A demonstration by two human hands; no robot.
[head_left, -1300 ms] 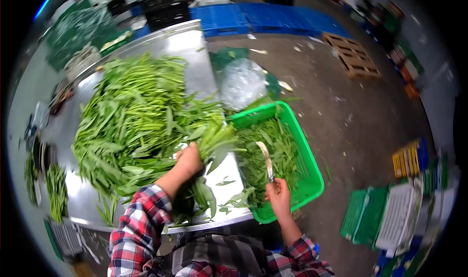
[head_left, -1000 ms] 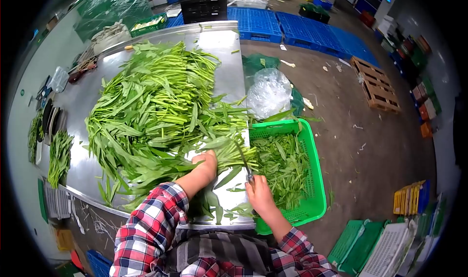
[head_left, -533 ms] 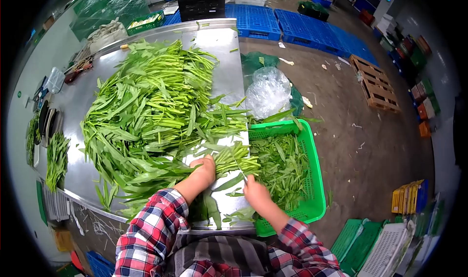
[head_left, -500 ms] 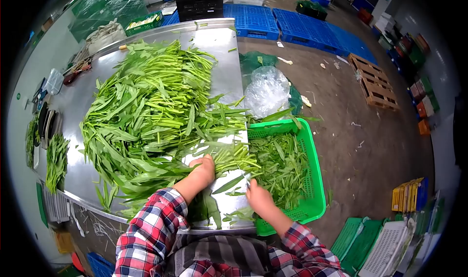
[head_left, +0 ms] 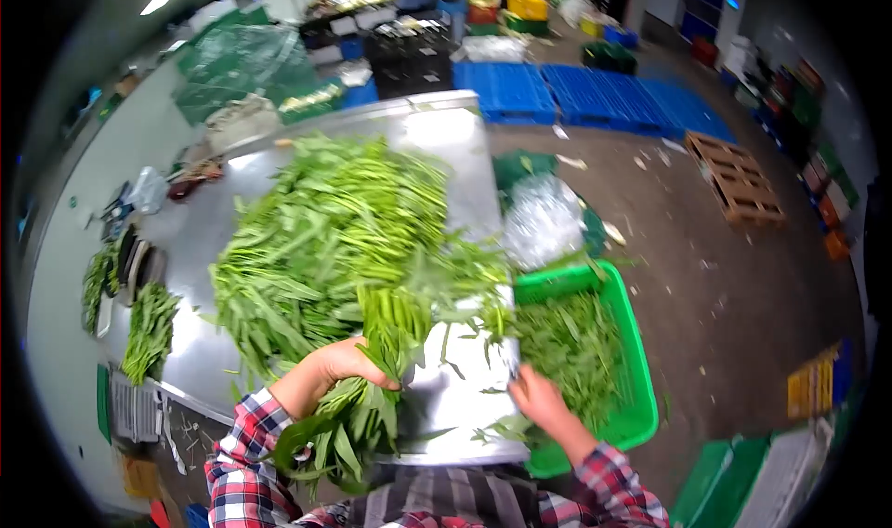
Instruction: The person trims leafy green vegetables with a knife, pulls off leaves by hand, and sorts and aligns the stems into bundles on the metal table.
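Note:
My left hand [head_left: 358,363] is wrapped round a bunch of leafy greens [head_left: 395,322], its stems pointing up and its leaves hanging below the hand. Behind it, a large heap of the same greens [head_left: 325,240] covers much of the metal table [head_left: 472,184]. At the table's right edge my right hand [head_left: 537,396] is closed round the handle of a knife [head_left: 514,373], whose blade is blurred. Under and beside that hand stands a green basket [head_left: 641,379] holding loose cut leaves [head_left: 567,342]. Some cut pieces lie scattered on the metal.
A smaller bunch of greens [head_left: 150,328] lies at the table's left. Beyond the basket, a clear plastic bag [head_left: 544,221] rests on the floor. Blue pallets [head_left: 595,96] and a wooden pallet [head_left: 734,179] are farther back. Crates [head_left: 743,481] stand at the lower right.
The bunch in my left hand has been lifted and turned from lying sideways to stems up, nearer my body. My right hand with the knife is now apart from it. The view has tilted up.

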